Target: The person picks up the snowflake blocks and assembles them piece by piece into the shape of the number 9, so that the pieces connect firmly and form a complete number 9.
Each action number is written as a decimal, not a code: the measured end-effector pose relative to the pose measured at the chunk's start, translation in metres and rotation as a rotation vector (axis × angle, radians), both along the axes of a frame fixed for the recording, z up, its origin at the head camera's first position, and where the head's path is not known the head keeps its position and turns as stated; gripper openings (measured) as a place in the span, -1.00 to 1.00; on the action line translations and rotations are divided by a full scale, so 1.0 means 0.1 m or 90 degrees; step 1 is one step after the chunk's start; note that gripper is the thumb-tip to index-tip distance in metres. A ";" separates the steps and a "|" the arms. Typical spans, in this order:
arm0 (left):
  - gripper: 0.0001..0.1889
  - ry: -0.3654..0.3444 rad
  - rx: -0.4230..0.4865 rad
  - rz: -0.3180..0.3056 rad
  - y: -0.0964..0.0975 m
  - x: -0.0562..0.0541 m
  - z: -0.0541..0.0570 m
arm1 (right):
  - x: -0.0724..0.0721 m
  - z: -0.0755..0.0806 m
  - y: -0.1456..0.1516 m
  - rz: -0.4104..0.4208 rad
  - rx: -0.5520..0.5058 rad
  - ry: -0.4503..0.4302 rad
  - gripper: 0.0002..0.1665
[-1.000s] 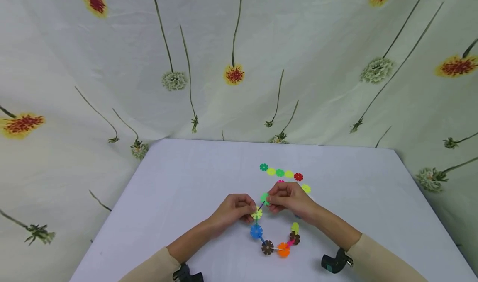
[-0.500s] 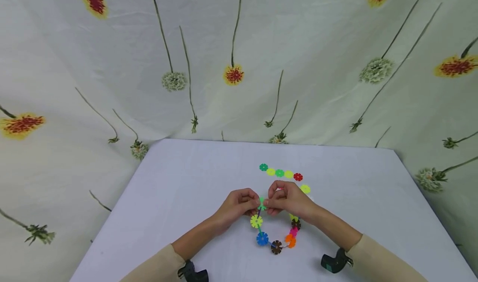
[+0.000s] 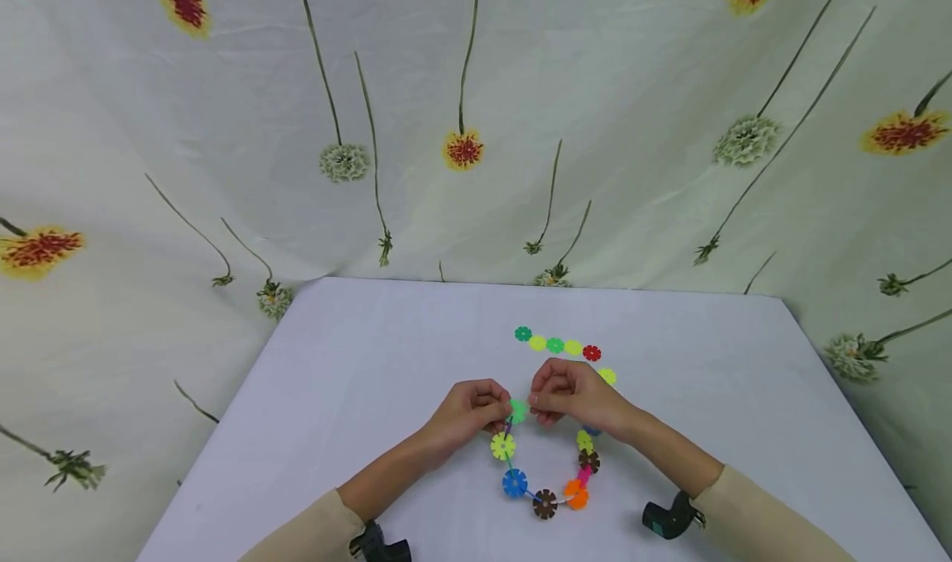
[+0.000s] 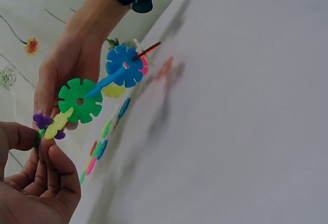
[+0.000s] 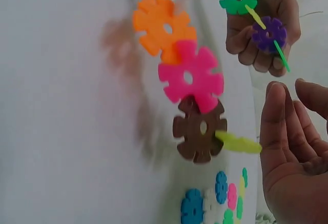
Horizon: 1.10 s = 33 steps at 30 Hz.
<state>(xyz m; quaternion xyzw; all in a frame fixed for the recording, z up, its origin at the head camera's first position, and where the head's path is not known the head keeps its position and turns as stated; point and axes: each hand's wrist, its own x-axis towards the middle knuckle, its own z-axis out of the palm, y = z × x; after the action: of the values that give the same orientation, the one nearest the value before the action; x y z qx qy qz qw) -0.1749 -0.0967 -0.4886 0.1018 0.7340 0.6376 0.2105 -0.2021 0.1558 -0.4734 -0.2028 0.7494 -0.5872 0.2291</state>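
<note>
A chain of slotted snowflake discs in several colours hangs in a U between the hands, including a blue disc (image 3: 515, 483), a brown disc (image 3: 545, 504) and an orange disc (image 3: 576, 494). My left hand (image 3: 472, 411) pinches the green disc (image 3: 518, 411) at the chain's upper left end. In the left wrist view, that green disc joins a purple disc (image 4: 42, 120). My right hand (image 3: 576, 392) is just right of it; in the right wrist view, its thumb and fingers stand apart, holding nothing. A pink disc (image 5: 192, 75) and a yellow disc (image 5: 238, 143) are on the chain's other arm.
Loose discs lie in rows at the back of the white table (image 3: 387, 331), among them a red disc (image 3: 592, 353) and a yellow disc (image 3: 607, 376). A flowered cloth (image 3: 416, 207) hangs behind the table.
My left hand has shifted from the yellow disc to the green end disc. My right hand has let go of the green disc, and the chain has swung and straightened.
</note>
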 end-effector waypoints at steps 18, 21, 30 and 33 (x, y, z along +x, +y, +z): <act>-0.77 -0.028 0.006 0.001 -0.25 0.02 -0.04 | -0.62 -0.16 0.08 -0.135 0.299 0.282 -0.84; -0.77 -0.031 0.004 0.005 -0.27 0.04 -0.03 | -0.74 -0.17 -0.01 -0.142 0.330 0.315 -0.77; -0.78 -0.037 0.006 0.006 -0.33 0.06 -0.03 | -1.00 -0.19 -0.27 -0.172 0.386 0.331 -0.60; -0.79 -0.038 0.005 0.009 -0.35 0.06 -0.02 | -1.05 -0.19 -0.33 -0.178 0.401 0.321 -0.66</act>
<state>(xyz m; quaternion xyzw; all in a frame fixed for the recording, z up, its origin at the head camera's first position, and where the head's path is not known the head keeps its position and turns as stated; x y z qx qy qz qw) -0.1693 -0.1320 -0.4911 0.0782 0.7257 0.6446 0.2274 -0.3070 0.1232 -0.4920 -0.1567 0.9450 -0.2870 0.0080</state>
